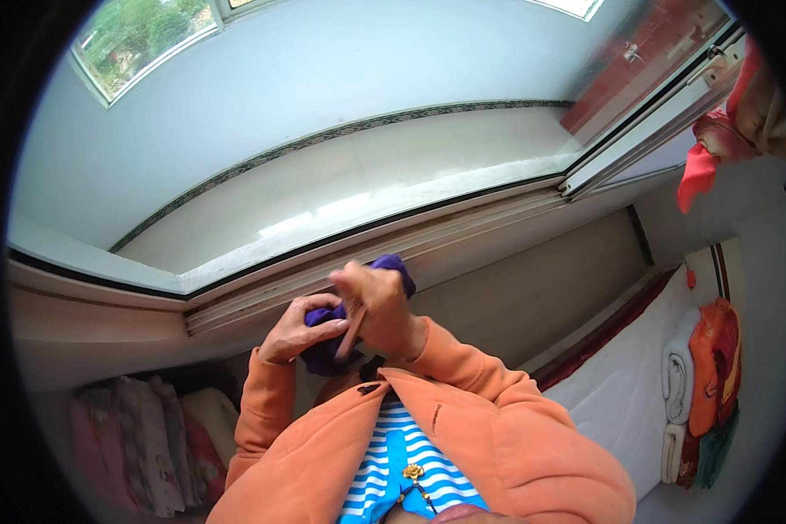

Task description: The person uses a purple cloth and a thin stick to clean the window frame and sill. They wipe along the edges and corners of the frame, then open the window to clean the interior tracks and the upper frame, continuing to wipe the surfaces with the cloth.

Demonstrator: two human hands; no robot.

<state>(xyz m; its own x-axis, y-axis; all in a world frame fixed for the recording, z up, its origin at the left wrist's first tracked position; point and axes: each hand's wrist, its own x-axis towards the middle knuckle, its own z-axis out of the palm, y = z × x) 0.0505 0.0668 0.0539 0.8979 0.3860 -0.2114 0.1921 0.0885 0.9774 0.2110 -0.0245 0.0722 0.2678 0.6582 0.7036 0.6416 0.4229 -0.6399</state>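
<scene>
A bunched purple cloth (324, 350) is between my two hands, close to the sliding window's lower track (445, 237). My left hand (295, 334) grips one part of it, with thumb and fingers curled round the folds. My right hand (380, 301) is closed over another part, and a purple end sticks out past its knuckles. A narrow brownish shape slants down from the right hand over the cloth; blur leaves it unclear whether this is a finger or a stick. Orange jacket sleeves (455, 360) cover both arms.
Beyond the window frame lie a pale tiled wall strip with a dark patterned border (340, 130) and an outer window (144, 46). At right are a bed with a white sheet (602, 399), folded blankets (707, 367) and hanging red cloth (701, 170). Piled bedding (144, 445) is at lower left.
</scene>
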